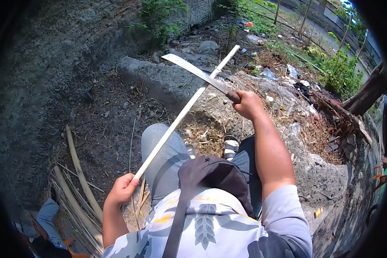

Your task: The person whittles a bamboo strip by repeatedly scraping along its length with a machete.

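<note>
My left hand (pixel 122 189) grips the near end of a long pale bamboo strip (pixel 174 124), beside my left knee. The strip runs up and away to the right, with a node near its far end. My right hand (pixel 248 104) is closed round the brown handle of a machete (pixel 187 65). Its curved blade points up and left, crossing over the strip just below the node. Beneath both lie curly pale shavings (pixel 206 134) on the ground between my legs. A dark bag (pixel 217 174) rests against my front.
Bamboo poles (pixel 76 161) and thin strips lie at the left, near another person's leg (pixel 48 215). A rough wall (pixel 26 94) rises on the left. Ahead is a stone ledge (pixel 155 75). Litter, dry grass and a tree trunk (pixel 367 92) are on the right.
</note>
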The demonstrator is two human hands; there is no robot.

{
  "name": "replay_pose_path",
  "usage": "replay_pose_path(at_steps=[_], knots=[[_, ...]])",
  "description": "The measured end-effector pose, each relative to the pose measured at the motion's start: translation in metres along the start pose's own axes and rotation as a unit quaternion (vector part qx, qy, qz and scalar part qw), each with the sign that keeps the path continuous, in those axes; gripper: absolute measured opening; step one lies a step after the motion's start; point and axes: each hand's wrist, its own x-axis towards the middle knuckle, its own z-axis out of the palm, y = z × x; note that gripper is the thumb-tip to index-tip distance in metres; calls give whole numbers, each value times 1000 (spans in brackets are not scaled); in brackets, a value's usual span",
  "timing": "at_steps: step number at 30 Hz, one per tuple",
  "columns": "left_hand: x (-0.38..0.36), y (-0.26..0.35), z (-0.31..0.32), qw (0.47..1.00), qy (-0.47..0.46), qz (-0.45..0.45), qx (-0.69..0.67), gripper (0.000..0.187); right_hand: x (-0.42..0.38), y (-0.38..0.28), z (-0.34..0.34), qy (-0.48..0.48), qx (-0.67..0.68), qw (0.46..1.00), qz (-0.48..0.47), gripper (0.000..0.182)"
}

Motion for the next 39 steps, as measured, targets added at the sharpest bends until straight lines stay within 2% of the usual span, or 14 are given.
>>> replay_pose_path(at_steps=[3,8,11,13,16,19,22,25,28,31,33,35,37,39], knots=[[13,-12,9,998,1,63,-6,27,-3,-7,9,-20,-22,997,-78,25],[9,-10,-5,1000,5,16,-18,28,-1,-19,25,38,-79,962,-259,12],[-7,-14,-33,999,17,23,17,27,5,-8,10,30,-59,976,-207,12],[-30,3,-47,999,32,-4,-5,27,15,10,14,28,43,996,-73,17],[-30,15,-45,999,37,11,-2,28,20,21,9,-13,193,979,57,29],[-11,10,-32,998,47,27,11,27,13,15,10,26,148,988,20,27],[14,4,-17,996,60,63,10,28,0,-3,5,4,93,996,10,25],[29,6,-6,990,87,108,42,28,-3,-6,13,-12,37,995,-94,23],[27,12,-5,987,99,111,66,28,-5,-15,20,44,1,971,-235,18],[6,16,-25,992,63,50,99,28,0,-15,12,32,-52,964,-258,17],[-16,15,-39,995,50,10,91,28,8,-5,8,14,-73,981,-177,16],[-31,1,-52,994,39,15,97,28,21,15,18,-4,42,998,-46,24],[-37,4,-47,994,50,12,91,27,23,18,16,3,134,991,2,27],[-33,3,-37,994,55,-14,96,27,19,11,21,9,112,994,1,28]])
